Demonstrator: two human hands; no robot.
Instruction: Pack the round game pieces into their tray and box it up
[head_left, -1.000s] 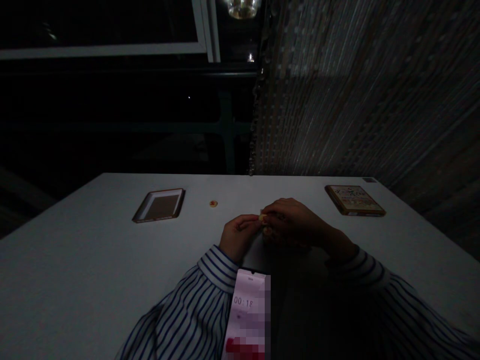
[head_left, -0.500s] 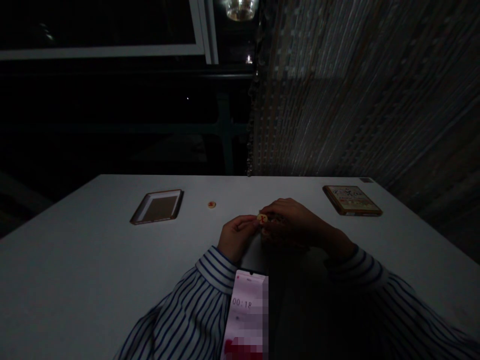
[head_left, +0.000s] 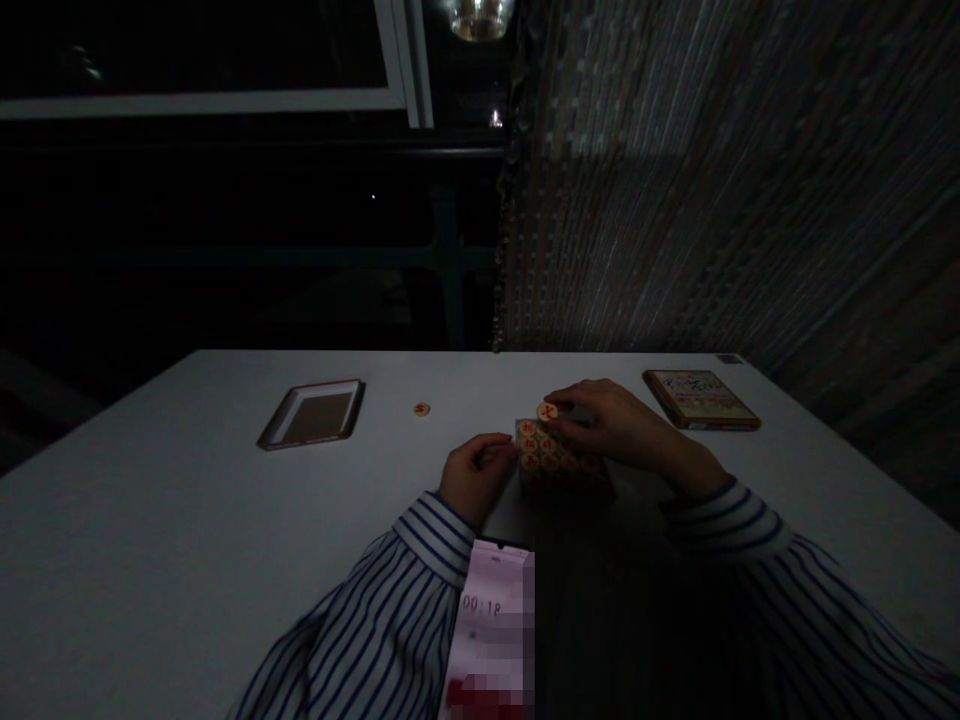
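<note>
Under my hands stands a tight block of round wooden xiangqi pieces (head_left: 555,460) with red characters, in rows, possibly in a dark tray. My right hand (head_left: 615,425) pinches one xiangqi piece (head_left: 548,411) at the far edge of the block, just above the other pieces. My left hand (head_left: 474,478) has its fingers curled against the block's left side. It shows nothing held, though its fingers partly hide that side.
A phone (head_left: 491,620) showing 00:18, partly pixelated, lies at the near edge of the white table (head_left: 187,480). A brown-rimmed tray (head_left: 315,415), a single loose piece (head_left: 421,409) and a decorated box lid (head_left: 701,398) lie farther back. A beaded curtain (head_left: 637,230) hangs at the right.
My hands have parted, and the block of pieces now shows between and below them. The held piece has moved from between my hands to my right fingertips, above the block.
</note>
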